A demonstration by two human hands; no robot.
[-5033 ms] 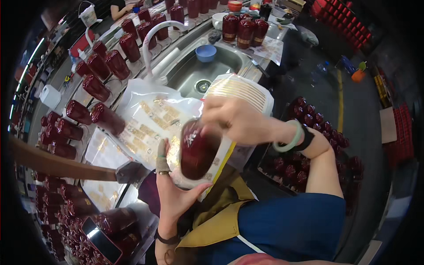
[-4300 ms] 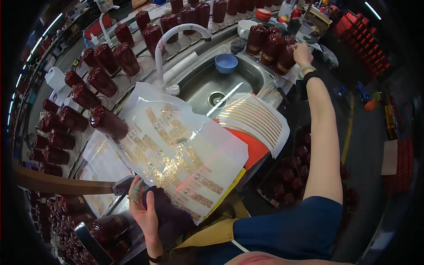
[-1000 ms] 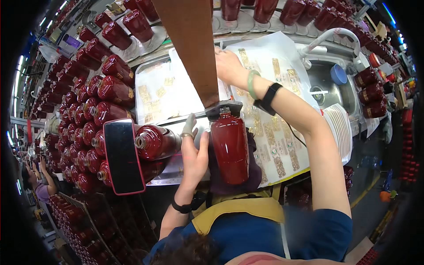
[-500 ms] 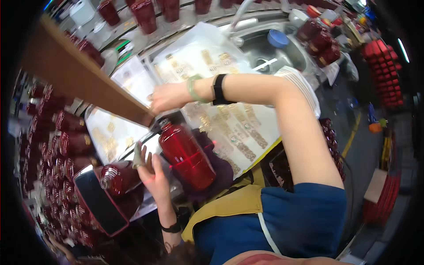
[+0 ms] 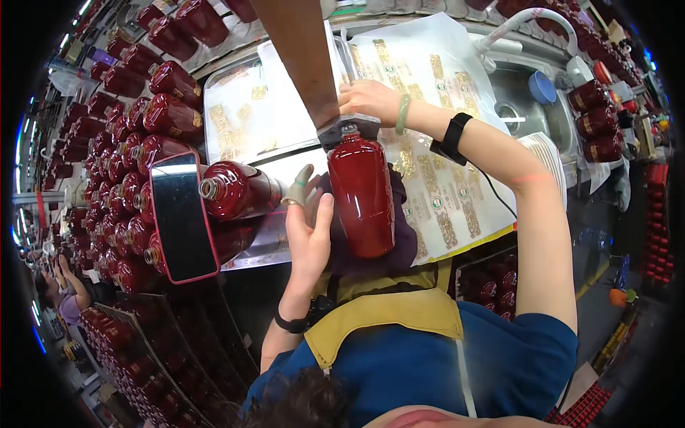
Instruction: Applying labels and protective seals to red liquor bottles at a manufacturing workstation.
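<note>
A glossy red bottle (image 5: 362, 192) lies on a dark cloth (image 5: 407, 242) in front of me, its neck pointing away. My left hand (image 5: 308, 227), with a grey cot on one finger, presses flat against the bottle's left side. My right hand (image 5: 371, 100), with a green bangle and a black band on the wrist, sits just beyond the grey cap (image 5: 348, 131), over a sheet of gold labels (image 5: 435, 178). Its fingertips are hidden behind a brown beam (image 5: 300, 57).
A phone in a red case (image 5: 182, 214) leans against another lying red bottle (image 5: 239, 189). Rows of red bottles (image 5: 128, 143) fill the left. A sink (image 5: 524, 107) with a white faucet and a blue cup (image 5: 542, 87) is at right, with more bottles (image 5: 599, 121).
My right hand has come from the label sheet to the bottle's capped neck. The bottle has turned more upright in the picture as my head moved; my left hand stays on its side.
</note>
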